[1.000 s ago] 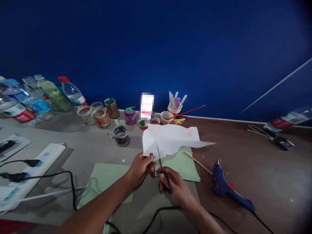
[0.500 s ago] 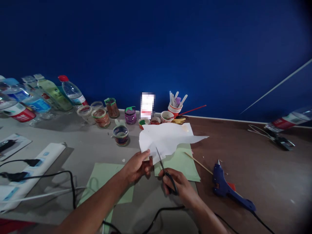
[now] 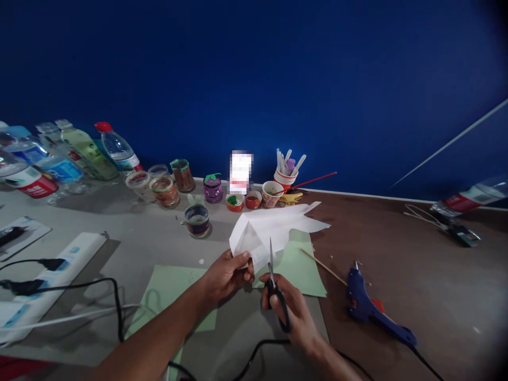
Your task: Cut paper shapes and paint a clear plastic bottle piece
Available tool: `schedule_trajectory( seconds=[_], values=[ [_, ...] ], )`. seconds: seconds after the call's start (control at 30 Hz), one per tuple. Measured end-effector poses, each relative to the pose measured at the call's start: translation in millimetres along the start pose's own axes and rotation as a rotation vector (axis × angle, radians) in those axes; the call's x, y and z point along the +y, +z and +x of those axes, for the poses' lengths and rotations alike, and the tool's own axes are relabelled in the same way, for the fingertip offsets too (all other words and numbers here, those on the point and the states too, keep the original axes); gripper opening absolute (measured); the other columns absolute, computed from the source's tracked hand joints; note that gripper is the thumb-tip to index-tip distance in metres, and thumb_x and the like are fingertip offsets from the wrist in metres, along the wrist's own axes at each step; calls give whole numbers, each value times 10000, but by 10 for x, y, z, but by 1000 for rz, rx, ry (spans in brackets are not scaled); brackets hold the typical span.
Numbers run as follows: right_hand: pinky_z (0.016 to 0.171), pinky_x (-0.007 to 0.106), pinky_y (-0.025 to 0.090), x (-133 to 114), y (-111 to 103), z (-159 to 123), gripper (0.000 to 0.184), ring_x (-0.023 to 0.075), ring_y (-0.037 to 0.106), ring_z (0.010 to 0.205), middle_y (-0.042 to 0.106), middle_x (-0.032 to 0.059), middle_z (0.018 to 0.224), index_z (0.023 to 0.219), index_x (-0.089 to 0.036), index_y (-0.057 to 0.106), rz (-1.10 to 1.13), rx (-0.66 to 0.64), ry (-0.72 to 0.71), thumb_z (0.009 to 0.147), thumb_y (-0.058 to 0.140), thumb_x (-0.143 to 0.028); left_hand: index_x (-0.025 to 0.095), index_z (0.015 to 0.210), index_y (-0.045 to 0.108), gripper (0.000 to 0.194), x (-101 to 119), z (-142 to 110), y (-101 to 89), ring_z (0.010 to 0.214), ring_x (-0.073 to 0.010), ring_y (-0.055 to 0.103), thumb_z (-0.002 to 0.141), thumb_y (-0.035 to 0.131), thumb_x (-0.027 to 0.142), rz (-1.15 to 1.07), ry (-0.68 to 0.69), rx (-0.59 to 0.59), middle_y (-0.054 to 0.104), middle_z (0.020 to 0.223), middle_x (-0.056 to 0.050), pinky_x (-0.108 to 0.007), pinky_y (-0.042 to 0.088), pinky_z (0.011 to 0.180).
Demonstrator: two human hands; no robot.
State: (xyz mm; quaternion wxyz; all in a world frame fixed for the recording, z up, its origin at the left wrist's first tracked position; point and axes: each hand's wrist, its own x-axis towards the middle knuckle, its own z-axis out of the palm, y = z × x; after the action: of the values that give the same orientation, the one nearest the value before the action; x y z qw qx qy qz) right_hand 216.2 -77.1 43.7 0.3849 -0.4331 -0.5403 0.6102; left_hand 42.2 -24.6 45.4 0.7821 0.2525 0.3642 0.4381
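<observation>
My left hand (image 3: 228, 275) pinches the near left edge of a sheet of white paper (image 3: 273, 227), thumb on top. The paper is irregularly cut, with pointed strips at its right end and a fold at the left. In my right hand (image 3: 291, 307) is a pair of black-handled scissors (image 3: 278, 296), fingers through the loops. Its blades point up and away, close together, beside the paper's near edge; whether they touch it I cannot tell. Under the paper lies a light green sheet (image 3: 305, 264), and another green sheet (image 3: 170, 286) is beneath my left forearm.
A blue glue gun (image 3: 367, 304) and a thin wooden stick (image 3: 323, 264) lie to the right. Small jars, a purple pot (image 3: 213, 189), paint cups (image 3: 235, 202) and a cup of plastic utensils (image 3: 286, 177) stand behind. Bottles and a power strip (image 3: 75, 270) are at left.
The white paper has turned and folded at its left, uncovering the paint cups behind. My right hand has drawn slightly nearer with the scissors, whose blades now point more upright.
</observation>
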Motion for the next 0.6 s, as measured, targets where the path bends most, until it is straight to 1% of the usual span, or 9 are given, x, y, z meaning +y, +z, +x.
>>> schedule_trajectory(
  seconds=[0.13,0.2,0.27,0.37,0.5,0.6],
  values=[
    [525,251,360,-32,8,33,628,131,433,552,483,-23,570,1006,-155,584,2,30,86,769,571,-737,115,726,656,396,1,24,-28,554,-100,558,560,882,395,14,-83,70,627,649,-11,-240,468,579],
    [533,252,362,-56,0,41,646,128,427,548,482,-25,561,988,-147,570,-4,26,127,758,569,-750,117,711,653,403,3,29,-26,556,-102,555,539,887,396,20,-98,70,628,658,-9,-246,469,581],
    [538,251,361,-63,6,32,651,129,426,563,487,-21,578,984,-149,557,-14,19,138,758,559,-759,117,674,644,404,-6,29,-10,534,-95,529,524,887,403,29,-111,60,611,627,-4,-242,450,559],
    [550,250,367,-24,50,0,622,134,432,603,504,-6,637,974,-164,550,-42,-17,98,793,512,-758,123,630,623,404,-45,25,34,496,-78,468,525,878,418,44,-125,59,561,558,15,-237,417,537],
    [558,251,356,43,111,-36,595,126,413,616,559,20,733,960,-175,549,-115,-29,12,847,429,-747,137,596,572,394,-113,20,105,510,-65,424,575,853,411,53,-106,94,499,529,44,-249,448,611],
    [537,245,343,33,136,-69,592,120,411,601,574,22,746,1018,-172,552,-99,-59,27,874,404,-726,149,584,532,389,-145,14,133,498,-59,372,611,829,400,42,-66,88,441,515,61,-239,428,574]
  ],
)
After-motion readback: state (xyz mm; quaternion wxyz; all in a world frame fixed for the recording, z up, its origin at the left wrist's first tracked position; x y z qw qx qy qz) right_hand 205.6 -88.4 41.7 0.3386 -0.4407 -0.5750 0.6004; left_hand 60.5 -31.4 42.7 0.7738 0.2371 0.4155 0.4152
